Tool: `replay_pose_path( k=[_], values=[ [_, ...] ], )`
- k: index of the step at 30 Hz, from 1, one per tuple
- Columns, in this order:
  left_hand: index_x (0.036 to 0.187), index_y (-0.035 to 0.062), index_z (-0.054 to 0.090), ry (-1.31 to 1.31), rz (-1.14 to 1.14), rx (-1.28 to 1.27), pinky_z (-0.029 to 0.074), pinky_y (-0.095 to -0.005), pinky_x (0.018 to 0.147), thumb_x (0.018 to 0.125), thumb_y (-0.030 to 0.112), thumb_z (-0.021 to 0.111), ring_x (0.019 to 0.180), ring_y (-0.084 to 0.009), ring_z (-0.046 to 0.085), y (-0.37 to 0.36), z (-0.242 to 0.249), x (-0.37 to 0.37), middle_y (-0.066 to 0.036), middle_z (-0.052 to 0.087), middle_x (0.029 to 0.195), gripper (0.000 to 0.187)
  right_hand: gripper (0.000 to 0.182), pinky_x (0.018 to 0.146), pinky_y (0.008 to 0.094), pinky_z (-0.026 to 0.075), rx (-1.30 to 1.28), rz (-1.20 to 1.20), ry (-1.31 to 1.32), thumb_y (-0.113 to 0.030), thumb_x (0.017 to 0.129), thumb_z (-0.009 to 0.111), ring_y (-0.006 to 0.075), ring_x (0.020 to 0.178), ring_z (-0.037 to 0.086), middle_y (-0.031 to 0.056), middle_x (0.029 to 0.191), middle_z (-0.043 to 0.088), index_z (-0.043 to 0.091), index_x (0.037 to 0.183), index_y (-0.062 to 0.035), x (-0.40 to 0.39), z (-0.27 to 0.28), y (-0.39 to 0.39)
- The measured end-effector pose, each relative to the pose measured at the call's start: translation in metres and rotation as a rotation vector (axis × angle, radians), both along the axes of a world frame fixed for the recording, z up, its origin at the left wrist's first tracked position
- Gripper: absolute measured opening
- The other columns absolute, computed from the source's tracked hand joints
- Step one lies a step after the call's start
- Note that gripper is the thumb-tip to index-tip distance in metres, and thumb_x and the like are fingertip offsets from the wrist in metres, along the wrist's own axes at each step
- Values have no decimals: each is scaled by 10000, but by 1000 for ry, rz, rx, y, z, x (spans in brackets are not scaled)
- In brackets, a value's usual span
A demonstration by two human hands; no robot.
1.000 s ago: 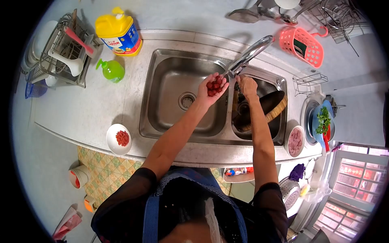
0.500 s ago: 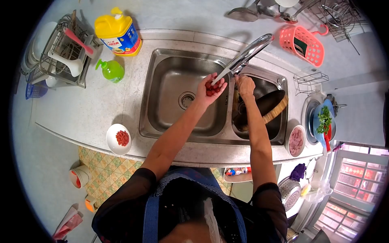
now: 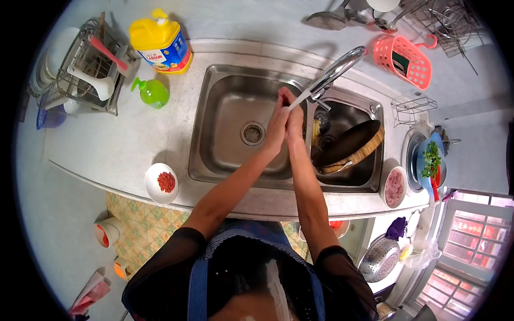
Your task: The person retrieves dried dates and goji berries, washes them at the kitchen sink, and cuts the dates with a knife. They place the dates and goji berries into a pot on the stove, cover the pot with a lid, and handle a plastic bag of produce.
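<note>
Under the running water of the faucet (image 3: 337, 67), my left hand (image 3: 277, 124) and my right hand (image 3: 294, 120) are pressed together, palms facing, fingers closed. Between them are the small red dates that lay in my left palm a moment before; the hands now hide nearly all of them. Both hands are above the right side of the larger sink basin (image 3: 227, 115), next to the divider. In the smaller basin, a dark pan-like piece with a woven tan rim (image 3: 350, 147) leans at a tilt.
A white bowl of small red berries (image 3: 160, 183) stands left on the counter, below a green pump bottle (image 3: 153, 93) and a yellow jug (image 3: 162, 45). At right are a bowl of pinkish meat (image 3: 394, 187) and green herbs (image 3: 431, 159). A dish rack (image 3: 88, 69) is far left.
My right hand has left the faucet handle and moved left onto my left hand. The open left palm with the red dates has closed up against it. Water keeps running.
</note>
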State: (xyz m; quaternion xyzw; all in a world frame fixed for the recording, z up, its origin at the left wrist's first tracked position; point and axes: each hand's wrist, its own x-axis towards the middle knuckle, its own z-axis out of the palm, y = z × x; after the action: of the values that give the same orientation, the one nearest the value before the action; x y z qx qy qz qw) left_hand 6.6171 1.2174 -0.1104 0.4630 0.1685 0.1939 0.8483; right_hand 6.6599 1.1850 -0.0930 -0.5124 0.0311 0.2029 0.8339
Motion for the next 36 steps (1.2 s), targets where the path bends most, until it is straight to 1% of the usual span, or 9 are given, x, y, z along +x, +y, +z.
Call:
replay_pose_path(
  k=[6,7,9,11,15,17,23,28,36],
  values=[
    [1038,74,554,13,-190,-19,361,-217,782,897,420,453,863,-83,470,30,10,4,3,519,941,386,433,999,305,293,-685,-116,-636,-251,904,435,245,1146,445,125,1249,468,444,1252,6,-39,6,8],
    [1027,80,560,-35,-189,234,359,-209,757,888,437,470,829,-67,456,26,8,-2,24,509,913,394,391,942,307,343,-495,-185,-457,-242,899,449,234,1060,488,114,1150,521,487,1196,10,-30,3,10],
    [1157,98,556,148,-163,-373,358,-191,728,884,427,484,803,-53,464,6,4,-7,45,514,919,433,281,771,291,439,-110,-158,-60,-234,879,492,164,857,555,68,928,602,583,1035,-19,-12,-6,1],
    [1272,101,464,224,-160,-246,325,-234,917,914,412,437,1005,-109,466,6,38,-18,6,521,1102,475,224,744,272,452,302,-132,143,-224,866,496,135,839,562,41,910,616,596,983,-61,-5,-3,0],
    [1288,66,433,-127,-206,-142,296,-288,991,933,447,354,1177,-147,401,7,30,-12,-63,405,1339,526,206,731,293,464,488,-293,209,-237,860,496,157,826,567,41,895,617,601,934,-77,-13,8,-7],
    [1301,51,407,-320,-133,-526,268,-321,1031,933,458,335,1239,-179,349,5,30,-7,-80,349,1386,554,224,739,300,463,547,-348,131,-262,860,490,164,814,562,29,874,609,605,915,-78,-17,15,-14],
    [1321,30,346,-207,-143,-579,290,-361,1038,946,413,338,1235,-232,376,12,11,0,-85,397,1341,536,294,773,281,432,-139,-227,-406,-259,871,486,134,851,546,31,932,609,598,1046,-49,-48,30,-5],
    [1216,112,475,-11,-211,-293,434,-274,721,918,387,449,870,-85,515,11,14,-16,5,559,990,407,281,816,261,407,-641,-197,-549,-222,860,497,123,900,526,28,974,597,593,1036,-26,-23,16,5],
    [1266,109,432,-146,-226,-475,406,-308,836,922,447,395,977,-157,506,28,39,7,-39,525,1111,484,262,774,240,412,-447,-220,-680,-228,890,484,120,868,533,63,1008,592,587,1000,-14,-51,27,8]
  ],
)
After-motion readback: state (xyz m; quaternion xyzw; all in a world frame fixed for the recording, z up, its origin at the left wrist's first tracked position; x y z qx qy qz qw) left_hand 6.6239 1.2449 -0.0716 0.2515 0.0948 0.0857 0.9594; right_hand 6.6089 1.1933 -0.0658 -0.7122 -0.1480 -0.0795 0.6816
